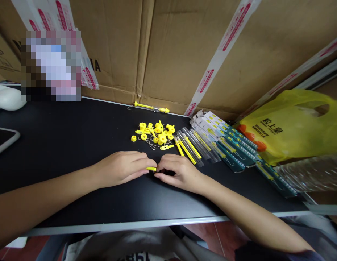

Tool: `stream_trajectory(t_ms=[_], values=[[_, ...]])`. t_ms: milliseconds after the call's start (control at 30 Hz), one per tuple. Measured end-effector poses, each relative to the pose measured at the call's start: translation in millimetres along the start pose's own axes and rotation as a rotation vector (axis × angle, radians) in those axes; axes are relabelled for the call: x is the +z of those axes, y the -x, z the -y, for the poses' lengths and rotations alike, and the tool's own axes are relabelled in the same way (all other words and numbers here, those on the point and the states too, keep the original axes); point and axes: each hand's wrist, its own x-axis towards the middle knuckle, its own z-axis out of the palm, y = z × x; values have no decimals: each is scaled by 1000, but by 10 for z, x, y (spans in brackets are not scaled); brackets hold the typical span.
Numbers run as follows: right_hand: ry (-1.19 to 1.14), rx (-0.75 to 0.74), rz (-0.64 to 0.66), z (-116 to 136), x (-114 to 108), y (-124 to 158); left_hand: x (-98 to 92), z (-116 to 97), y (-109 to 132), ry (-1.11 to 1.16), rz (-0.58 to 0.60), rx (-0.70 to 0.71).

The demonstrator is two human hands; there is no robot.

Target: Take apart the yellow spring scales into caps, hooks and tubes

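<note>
My left hand is closed round a small yellow plastic piece, with only its end showing past the fingertips. Close against that end, my right hand has its thumb and fingers curled in a pinch; what lies between them is too small to make out. Beyond both hands lies a loose pile of yellow plastic caps and rings, mixed with thin metal hooks and springs. Right of the pile are yellow strips and clear plastic tubes, side by side.
An assembled spring scale lies at the black table's back edge. Flat printed boxes are fanned out at right, near a yellow plastic bag and clear plastic packaging. Left is a phone; large cartons stand behind.
</note>
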Motion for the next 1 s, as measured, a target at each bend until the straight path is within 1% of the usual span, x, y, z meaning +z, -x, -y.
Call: stream_trajectory(t_ms=[367, 533, 633, 767, 1000], values=[[13, 32, -32, -2, 5, 7, -22, -32, -11, 20, 28, -24], [31, 42, -51, -11, -2, 10, -52, -62, -28, -40, 17, -121], [31, 37, -67, -13, 0, 9, -57, -60, -36, -85, 32, -167], [28, 32, -73, -5, 1, 6, -45, -44, -42, -97, 58, -141], [34, 36, -51, 12, 6, 2, -36, -12, -51, -138, 37, -82]])
